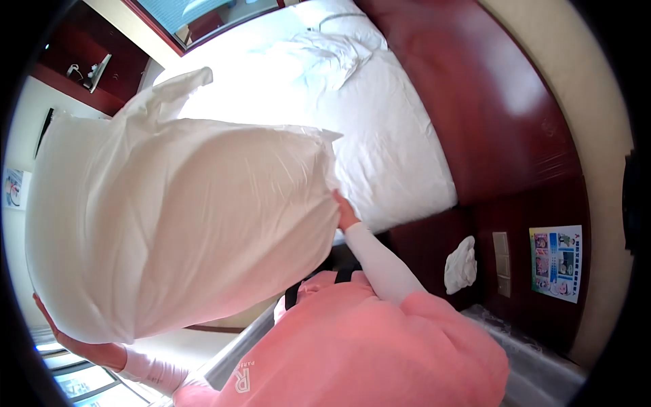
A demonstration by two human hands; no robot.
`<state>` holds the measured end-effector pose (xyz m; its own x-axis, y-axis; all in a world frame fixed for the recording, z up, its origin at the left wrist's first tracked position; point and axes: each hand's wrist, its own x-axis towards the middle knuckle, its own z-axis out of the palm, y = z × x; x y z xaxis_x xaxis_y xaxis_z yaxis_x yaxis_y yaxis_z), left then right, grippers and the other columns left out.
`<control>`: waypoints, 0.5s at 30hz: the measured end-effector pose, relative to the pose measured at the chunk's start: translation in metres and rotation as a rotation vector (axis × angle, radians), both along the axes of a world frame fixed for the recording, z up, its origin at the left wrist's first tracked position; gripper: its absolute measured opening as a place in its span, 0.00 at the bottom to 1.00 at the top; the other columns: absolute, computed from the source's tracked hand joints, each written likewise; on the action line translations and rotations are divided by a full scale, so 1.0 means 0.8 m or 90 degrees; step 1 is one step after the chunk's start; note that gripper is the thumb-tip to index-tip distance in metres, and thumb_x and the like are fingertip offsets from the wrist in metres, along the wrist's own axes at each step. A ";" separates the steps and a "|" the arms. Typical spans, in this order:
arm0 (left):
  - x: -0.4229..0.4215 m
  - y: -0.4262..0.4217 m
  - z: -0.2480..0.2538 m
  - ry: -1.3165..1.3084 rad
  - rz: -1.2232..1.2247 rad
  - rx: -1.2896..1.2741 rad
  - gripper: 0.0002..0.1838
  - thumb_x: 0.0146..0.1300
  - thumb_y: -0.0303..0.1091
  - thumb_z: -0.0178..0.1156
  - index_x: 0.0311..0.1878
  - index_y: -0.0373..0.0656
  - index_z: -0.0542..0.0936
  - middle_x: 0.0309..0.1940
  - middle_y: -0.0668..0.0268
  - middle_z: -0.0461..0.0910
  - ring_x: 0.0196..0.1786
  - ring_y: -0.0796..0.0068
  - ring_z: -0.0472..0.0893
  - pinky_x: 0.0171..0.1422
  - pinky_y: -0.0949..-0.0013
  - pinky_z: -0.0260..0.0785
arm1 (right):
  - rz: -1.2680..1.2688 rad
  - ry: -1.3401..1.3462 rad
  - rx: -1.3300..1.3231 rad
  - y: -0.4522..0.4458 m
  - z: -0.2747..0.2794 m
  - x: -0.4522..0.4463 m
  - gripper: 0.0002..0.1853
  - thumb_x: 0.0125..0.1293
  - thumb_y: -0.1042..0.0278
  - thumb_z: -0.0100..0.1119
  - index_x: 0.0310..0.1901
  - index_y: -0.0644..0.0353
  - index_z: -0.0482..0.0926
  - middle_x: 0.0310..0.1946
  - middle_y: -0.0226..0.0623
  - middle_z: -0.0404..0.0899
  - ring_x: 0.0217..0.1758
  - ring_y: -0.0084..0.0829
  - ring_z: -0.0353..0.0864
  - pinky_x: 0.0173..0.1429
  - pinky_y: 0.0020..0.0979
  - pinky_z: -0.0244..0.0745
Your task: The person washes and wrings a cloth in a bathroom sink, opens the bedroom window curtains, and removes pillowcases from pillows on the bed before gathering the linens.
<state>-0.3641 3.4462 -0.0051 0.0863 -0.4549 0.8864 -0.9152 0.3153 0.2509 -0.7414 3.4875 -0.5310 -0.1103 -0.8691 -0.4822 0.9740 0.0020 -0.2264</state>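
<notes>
A large, plump pillow (196, 217) in a white pillowcase is held up in front of me, between my two hands. The loose open end of its case (159, 95) sticks up at the upper left. My left hand (78, 344) is at the pillow's lower left corner, its palm and fingers along the outer edge. At the opposite end, my right hand (346, 211) grips the pillow's right edge; some of its fingers are hidden behind the fabric. Beyond the pillow lies a bed with a white sheet (400, 156).
Crumpled white bedding (332, 57) lies on the bed's far part. A dark red headboard (481, 88) runs along the right. Near it are a bunched white cloth (461, 266), a switch panel (502, 264) and a printed sign (556, 263).
</notes>
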 end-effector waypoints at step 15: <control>0.191 -0.232 -0.036 0.355 -0.304 0.071 0.25 0.61 0.31 0.56 0.61 0.33 0.68 0.54 0.55 0.74 0.51 0.64 0.77 0.57 0.65 0.70 | -0.854 0.328 0.639 0.353 0.009 -0.316 0.28 0.68 0.50 0.46 0.52 0.73 0.72 0.50 0.52 0.76 0.50 0.44 0.79 0.52 0.41 0.76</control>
